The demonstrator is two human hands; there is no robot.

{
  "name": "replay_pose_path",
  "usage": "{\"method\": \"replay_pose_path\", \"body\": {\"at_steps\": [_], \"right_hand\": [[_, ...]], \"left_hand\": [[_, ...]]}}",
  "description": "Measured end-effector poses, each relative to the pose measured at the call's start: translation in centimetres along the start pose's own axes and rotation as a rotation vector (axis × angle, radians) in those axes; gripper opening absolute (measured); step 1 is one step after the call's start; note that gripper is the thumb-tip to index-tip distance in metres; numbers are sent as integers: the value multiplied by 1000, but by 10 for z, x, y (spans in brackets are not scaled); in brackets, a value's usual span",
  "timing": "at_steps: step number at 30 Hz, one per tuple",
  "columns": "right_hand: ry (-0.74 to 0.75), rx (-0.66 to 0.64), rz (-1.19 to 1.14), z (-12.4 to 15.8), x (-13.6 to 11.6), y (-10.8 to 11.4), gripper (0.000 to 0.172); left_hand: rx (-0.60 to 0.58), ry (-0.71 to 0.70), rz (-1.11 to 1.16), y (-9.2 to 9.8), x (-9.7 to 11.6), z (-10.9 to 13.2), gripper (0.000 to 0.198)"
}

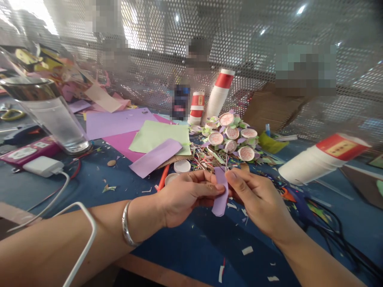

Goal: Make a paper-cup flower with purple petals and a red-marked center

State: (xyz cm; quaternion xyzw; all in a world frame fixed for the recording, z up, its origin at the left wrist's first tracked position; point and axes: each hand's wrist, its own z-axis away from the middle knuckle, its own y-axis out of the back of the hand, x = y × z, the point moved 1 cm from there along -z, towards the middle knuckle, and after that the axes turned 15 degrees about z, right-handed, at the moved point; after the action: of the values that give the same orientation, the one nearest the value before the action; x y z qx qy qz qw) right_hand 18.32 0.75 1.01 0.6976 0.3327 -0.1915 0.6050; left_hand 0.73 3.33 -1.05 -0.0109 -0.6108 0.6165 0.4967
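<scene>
A narrow folded strip of purple paper (pixel 220 204) is held upright over the near part of the blue table. My left hand (pixel 184 197) pinches it between thumb and fingers from the left side. On the right, my right hand (pixel 260 197) is closed with thumb and fingers pressed together at the strip's upper right edge; its fingertips are partly hidden. Just beyond my hands sits a cluster of small round paper pieces (pixel 231 133) with printed faces and green and purple tabs. A wider purple paper piece (pixel 157 158) lies on a green sheet (pixel 161 133) to the left.
A stack of paper cups (pixel 311 161) lies at the right, near dark cables (pixel 332 235). Two more stacks (pixel 217 95) stand at the back. A lidded glass of water (pixel 56 119) and a white charger (pixel 43 165) are at the left. A white cord (pixel 89 235) crosses my left forearm.
</scene>
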Motion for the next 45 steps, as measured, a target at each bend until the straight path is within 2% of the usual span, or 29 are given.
{"method": "replay_pose_path", "body": {"at_steps": [8,13,25,29,36,45], "right_hand": [[-20,-6,-36,0,1,-1,51],[-68,13,-143,0,7,-4,47],[-142,-55,-435,-3,3,-5,49],[-148,-95,-443,-1,4,-4,49],[-153,-127,-448,0,4,-4,53],[-127,-159,-416,1,4,-4,50]], "left_hand": [[-9,0,-5,-3,0,1,26],[-15,-43,-36,-4,4,0,25],[17,-56,-75,-3,9,0,42],[24,-61,-75,-2,9,-1,42],[-29,-121,-26,-3,11,-1,29],[0,-75,-23,-2,5,-1,26]]}}
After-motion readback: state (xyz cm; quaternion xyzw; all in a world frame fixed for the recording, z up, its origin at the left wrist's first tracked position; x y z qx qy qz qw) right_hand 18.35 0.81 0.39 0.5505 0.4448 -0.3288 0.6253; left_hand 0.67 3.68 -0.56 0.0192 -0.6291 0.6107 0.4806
